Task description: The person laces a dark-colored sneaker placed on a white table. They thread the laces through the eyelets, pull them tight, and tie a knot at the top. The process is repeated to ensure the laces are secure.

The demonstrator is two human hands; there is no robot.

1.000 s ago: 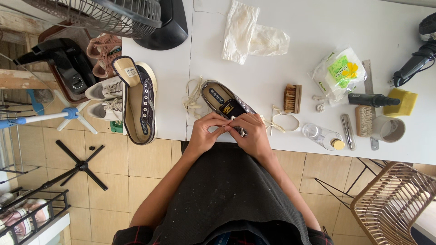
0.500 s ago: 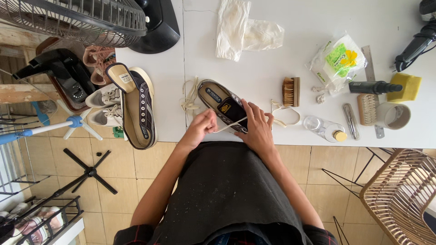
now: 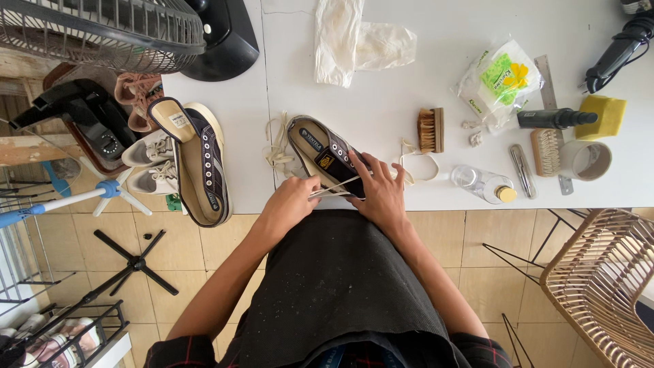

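A dark canvas sneaker (image 3: 320,151) lies on the white table (image 3: 381,82) near its front edge, toe toward me. My right hand (image 3: 381,194) rests on its toe and side, holding it down. My left hand (image 3: 289,204) pinches a cream shoelace (image 3: 332,189) that stretches across the sneaker's eyelets. More loose lace (image 3: 278,146) is coiled left of the shoe, and another loop (image 3: 419,167) lies to its right.
A second dark sneaker (image 3: 201,160) lies sole-side out at the table's left edge. A wooden brush (image 3: 430,129), small bottle (image 3: 484,184), cloths (image 3: 361,41), plastic bag (image 3: 501,82), yellow sponge (image 3: 601,116), tape roll (image 3: 586,160) and fan (image 3: 122,27) sit around. A wicker chair (image 3: 599,279) stands to the right.
My hands have parted: the left pulled the lace out to the left while the right shifted onto the sneaker's toe. The view moved closer to the table.
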